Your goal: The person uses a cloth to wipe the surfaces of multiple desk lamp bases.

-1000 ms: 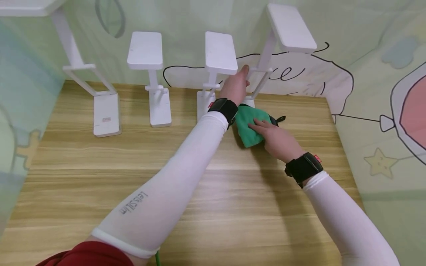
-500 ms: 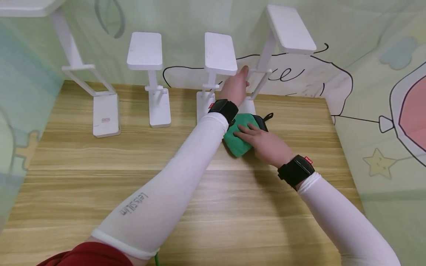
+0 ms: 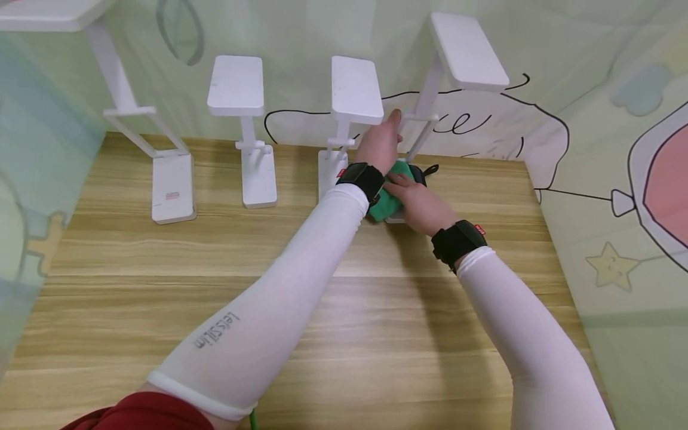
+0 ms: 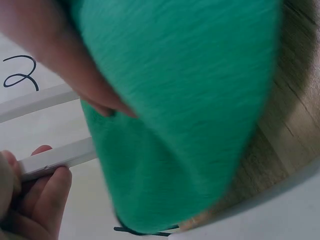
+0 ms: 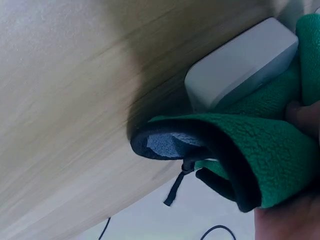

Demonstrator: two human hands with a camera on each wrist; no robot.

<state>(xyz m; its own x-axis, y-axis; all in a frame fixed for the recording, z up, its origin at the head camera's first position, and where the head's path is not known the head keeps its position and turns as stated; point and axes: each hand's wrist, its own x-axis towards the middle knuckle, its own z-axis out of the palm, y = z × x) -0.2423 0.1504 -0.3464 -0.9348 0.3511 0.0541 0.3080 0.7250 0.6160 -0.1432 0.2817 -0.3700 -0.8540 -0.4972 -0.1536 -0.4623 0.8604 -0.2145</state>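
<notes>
In the head view, a white folding desk lamp (image 3: 469, 51) stands at the back right. My left hand (image 3: 378, 143) grips its thin arm; the left wrist view shows fingers curled round a white bar (image 4: 75, 154). My right hand (image 3: 427, 208) holds a green plush cloth (image 3: 384, 206) with black edging against the lamp's base, its fingers pressing into the pile. In the right wrist view, the folded cloth lies along one side of the white base (image 5: 240, 65), with its dark loop (image 5: 175, 189) hanging free. My left forearm hides part of the cloth in the head view.
Further white folding lamps stand in a row to the left: one close beside my left hand (image 3: 356, 89), another (image 3: 235, 86) and a taller one (image 3: 172, 188) at far left. A printed fabric wall (image 3: 301, 36) rises behind the wooden table (image 3: 344, 334).
My right hand and the green cloth have moved left along the lamp's base, then back toward the wall, uncovering the base's front end. My left hand keeps its hold on the lamp arm.
</notes>
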